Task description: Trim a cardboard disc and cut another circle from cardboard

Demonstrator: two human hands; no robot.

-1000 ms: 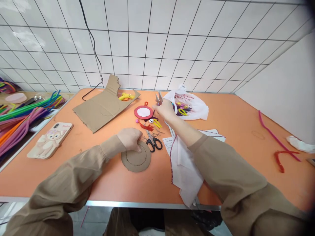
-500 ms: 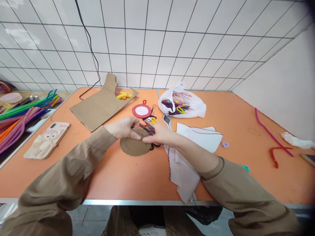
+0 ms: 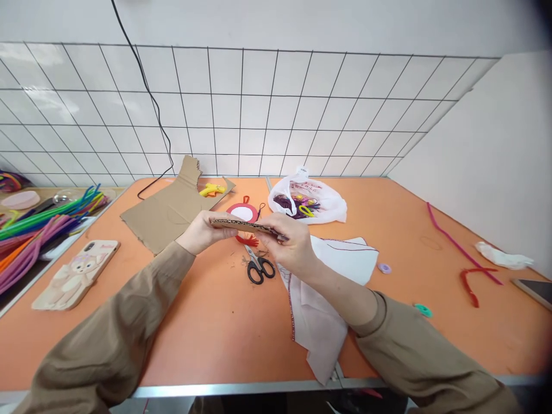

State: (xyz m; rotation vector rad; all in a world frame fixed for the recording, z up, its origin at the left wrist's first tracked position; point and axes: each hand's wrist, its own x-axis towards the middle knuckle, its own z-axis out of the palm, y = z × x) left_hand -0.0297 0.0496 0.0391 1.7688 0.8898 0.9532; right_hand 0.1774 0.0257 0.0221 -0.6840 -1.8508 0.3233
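A cardboard disc point(image 3: 244, 225) is held up nearly edge-on between my two hands, above the orange table. My left hand point(image 3: 206, 232) grips its left edge, fingers closed round it. My right hand point(image 3: 290, 241) pinches the right end, with a small dark thing partly hidden among the fingers. Black-handled scissors point(image 3: 259, 265) lie on the table just below the disc, beside small dark scraps. Behind the disc are a red ring with a white centre point(image 3: 242, 213) and a red tassel point(image 3: 247, 240).
A cut cardboard sheet point(image 3: 166, 213) lies back left, a phone point(image 3: 76, 275) and pipe cleaners point(image 3: 38, 236) at the left. A white bag of yarn point(image 3: 330, 201) stands behind; white fabric point(image 3: 319, 310) lies under my right forearm. Red and pink strips lie at the right.
The disc has been raised and tipped from face-up to nearly edge-on. The black-handled scissors on the table now show below it. The view has tilted upward.
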